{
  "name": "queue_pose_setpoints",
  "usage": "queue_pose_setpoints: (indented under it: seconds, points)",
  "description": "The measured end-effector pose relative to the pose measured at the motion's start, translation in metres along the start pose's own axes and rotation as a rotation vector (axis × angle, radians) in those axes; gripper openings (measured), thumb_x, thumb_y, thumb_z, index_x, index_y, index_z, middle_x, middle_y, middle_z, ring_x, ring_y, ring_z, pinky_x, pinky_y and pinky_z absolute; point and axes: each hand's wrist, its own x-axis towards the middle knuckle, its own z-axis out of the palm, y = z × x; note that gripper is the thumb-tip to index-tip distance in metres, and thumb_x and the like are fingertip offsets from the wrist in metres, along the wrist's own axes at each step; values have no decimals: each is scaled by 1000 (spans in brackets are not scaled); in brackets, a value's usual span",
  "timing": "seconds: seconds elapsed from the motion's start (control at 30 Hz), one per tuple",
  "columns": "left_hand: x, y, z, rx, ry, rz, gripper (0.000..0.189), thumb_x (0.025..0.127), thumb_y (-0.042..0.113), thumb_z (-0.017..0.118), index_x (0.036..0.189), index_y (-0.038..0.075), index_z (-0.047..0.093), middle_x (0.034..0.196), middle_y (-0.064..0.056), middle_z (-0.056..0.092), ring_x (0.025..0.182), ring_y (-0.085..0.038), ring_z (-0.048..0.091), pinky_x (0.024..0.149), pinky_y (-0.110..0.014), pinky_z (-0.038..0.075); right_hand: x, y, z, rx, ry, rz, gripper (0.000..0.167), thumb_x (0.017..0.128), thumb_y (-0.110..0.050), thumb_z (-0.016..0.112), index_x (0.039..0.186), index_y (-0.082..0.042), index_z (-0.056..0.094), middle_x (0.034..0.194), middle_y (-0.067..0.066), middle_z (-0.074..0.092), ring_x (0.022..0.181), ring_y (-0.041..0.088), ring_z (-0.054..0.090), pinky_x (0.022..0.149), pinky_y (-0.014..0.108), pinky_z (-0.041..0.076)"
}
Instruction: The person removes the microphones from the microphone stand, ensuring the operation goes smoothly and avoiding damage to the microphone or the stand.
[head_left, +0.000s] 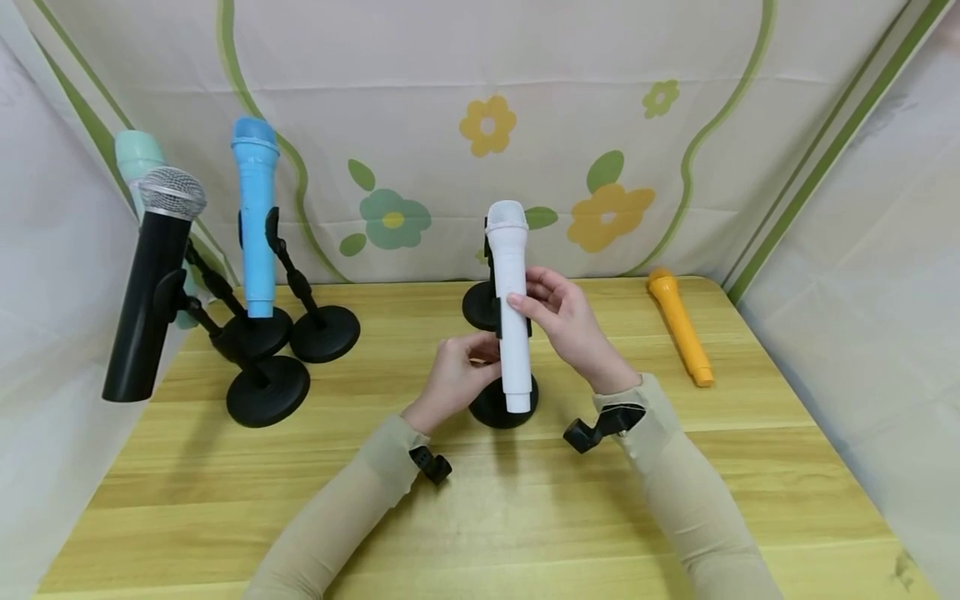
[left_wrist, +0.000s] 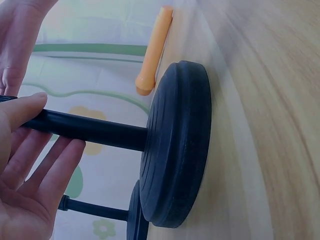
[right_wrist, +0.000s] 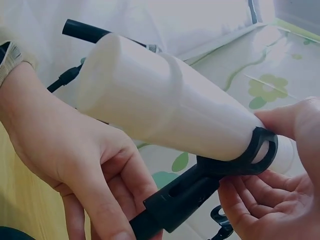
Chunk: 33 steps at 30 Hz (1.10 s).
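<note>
On a pale wooden table (head_left: 450,525), near the middle: a white microphone (head_left: 511,271) in the clip of a black stand (head_left: 487,410), mesh head up, tail end nearer the viewer. Narrow grip by the right hand (head_left: 567,323) on the white microphone, with thumb across the near face and fingers behind, close to the clip. Lower down, a close hold by the left hand (head_left: 453,375) on the thin post of the same stand, between thumb and fingers, with the round base on the table. Just behind, 1 more black stand, base partly hidden.

To the left, a group of 3 black stands (head_left: 268,392) with 3 microphones: in front, a black microphone (head_left: 146,292) with a silver mesh head; behind it, a partly hidden pale green microphone (head_left: 137,150); beside these, a blue microphone (head_left: 257,225). At the far right, flat on the table, an orange microphone (head_left: 681,327), well apart from the hands. On the arms, beige sleeves (head_left: 352,492). At the back, a white cloth (head_left: 405,50) with flowers and wavy green lines.
</note>
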Motion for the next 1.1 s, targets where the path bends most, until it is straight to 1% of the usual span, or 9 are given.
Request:
queue_pose_setpoints:
  seconds: [0.17, 0.37, 0.53, 0.7, 0.87, 1.1]
  points:
    - [1, 0, -1, 22, -6, 12, 14, 86, -4, 79, 99, 1, 75, 90, -7, 75, 82, -16, 73, 72, -27, 61, 2, 0, 2, 5, 4, -15, 42, 100, -13, 63, 136, 7, 51, 123, 21, 63, 108, 26, 62, 97, 34, 51]
    - [2, -1, -3, 20, -16, 18, 14, 86, -7, 77, 98, 0, 74, 90, -8, 75, 83, -16, 73, 72, -27, 61, 4, 2, 8, 91, 8, -16, 39, 99, -9, 63, 133, 6, 50, 122, 17, 61, 108, 25, 59, 99, 36, 49]
    - [2, 0, -4, 26, -21, 15, 16, 86, -6, 77, 100, 1, 75, 92, -7, 76, 83, -15, 73, 72, -26, 61, 5, 4, 11, 132, 26, -48, 36, 99, -7, 62, 130, 6, 49, 122, 17, 61, 110, 26, 58, 99, 37, 49]
    - [1, 1, -4, 35, -26, 4, 15, 86, -5, 78, 99, 1, 74, 92, -7, 75, 84, -14, 73, 73, -26, 61, 7, 5, 13, 119, 49, -73, 34, 99, -6, 61, 128, 6, 49, 119, 16, 61, 109, 24, 59, 96, 35, 50]
    - [1, 1, -4, 28, -36, -1, 15, 87, -4, 79, 100, 1, 74, 93, -8, 75, 85, -15, 73, 74, -27, 61, 10, 5, 12, 82, 69, -93, 36, 98, -5, 61, 129, 8, 50, 117, 16, 62, 104, 22, 61, 91, 32, 52]
    - [2, -2, -4, 17, -42, 21, 15, 87, -5, 79, 100, 0, 73, 95, -9, 75, 86, -16, 73, 74, -27, 61, 15, 1, 9, 87, 64, -71, 38, 98, -4, 62, 132, 7, 50, 120, 17, 62, 105, 23, 61, 93, 33, 52]
